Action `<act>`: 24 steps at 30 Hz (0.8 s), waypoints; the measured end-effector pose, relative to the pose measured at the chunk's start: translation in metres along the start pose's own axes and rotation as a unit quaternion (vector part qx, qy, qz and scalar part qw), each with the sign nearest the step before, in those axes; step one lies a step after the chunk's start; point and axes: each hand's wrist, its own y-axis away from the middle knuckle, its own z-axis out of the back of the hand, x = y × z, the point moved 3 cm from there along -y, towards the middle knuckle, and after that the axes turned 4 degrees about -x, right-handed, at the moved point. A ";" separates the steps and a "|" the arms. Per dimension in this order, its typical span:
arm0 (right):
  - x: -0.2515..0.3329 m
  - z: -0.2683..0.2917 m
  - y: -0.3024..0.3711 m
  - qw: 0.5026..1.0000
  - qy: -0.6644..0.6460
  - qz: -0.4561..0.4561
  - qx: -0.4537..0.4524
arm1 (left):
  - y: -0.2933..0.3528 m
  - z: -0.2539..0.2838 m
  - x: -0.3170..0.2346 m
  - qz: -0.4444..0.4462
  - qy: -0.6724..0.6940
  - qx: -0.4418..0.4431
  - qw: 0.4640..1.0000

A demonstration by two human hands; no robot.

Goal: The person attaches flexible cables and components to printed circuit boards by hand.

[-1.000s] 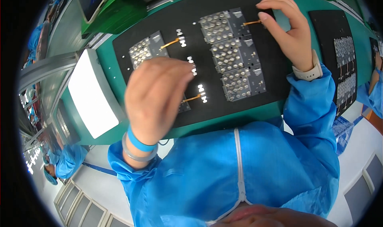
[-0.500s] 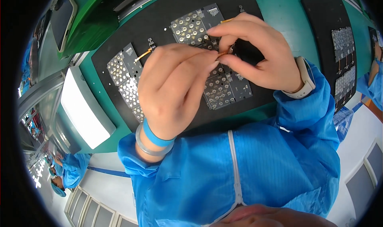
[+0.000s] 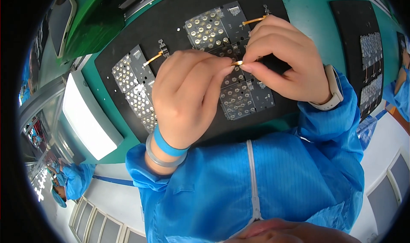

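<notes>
My left hand (image 3: 188, 95) and my right hand (image 3: 282, 61) meet above a black mat (image 3: 171, 33), fingertips pinched together on a small orange flex cable (image 3: 237, 63). Under them lies a strip of dark circuit boards (image 3: 239, 97) studded with round silver parts. A second strip of boards (image 3: 130, 87) lies to the left, with an orange flex cable (image 3: 153, 58) sticking out at its top. Another orange cable (image 3: 254, 20) pokes out by the top board (image 3: 209, 27), just above my right hand.
A white lit panel (image 3: 87, 121) stands left of the mat on the green bench (image 3: 311, 8). A second black mat (image 3: 363, 38) with boards lies at the right, where another person's blue sleeve (image 3: 399, 93) reaches in. More people in blue work at lower left.
Both hands have come together over the right strip of boards and now pinch the small orange cable; a second ago they were apart, left hand low, right hand at the top board.
</notes>
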 end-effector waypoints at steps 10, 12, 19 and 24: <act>0.000 0.006 -0.001 1.000 -0.011 -0.009 0.021 | 0.003 -0.007 0.005 -0.008 -0.003 -0.016 1.000; -0.001 0.006 -0.001 1.000 -0.015 -0.009 0.007 | 0.003 -0.007 0.005 -0.019 -0.009 -0.015 1.000; -0.003 0.005 0.000 0.999 -0.035 -0.025 -0.010 | 0.005 -0.009 0.006 -0.039 -0.031 -0.016 0.999; -0.003 0.003 0.000 1.000 -0.012 -0.014 0.003 | 0.005 -0.008 0.004 -0.051 -0.018 -0.022 0.998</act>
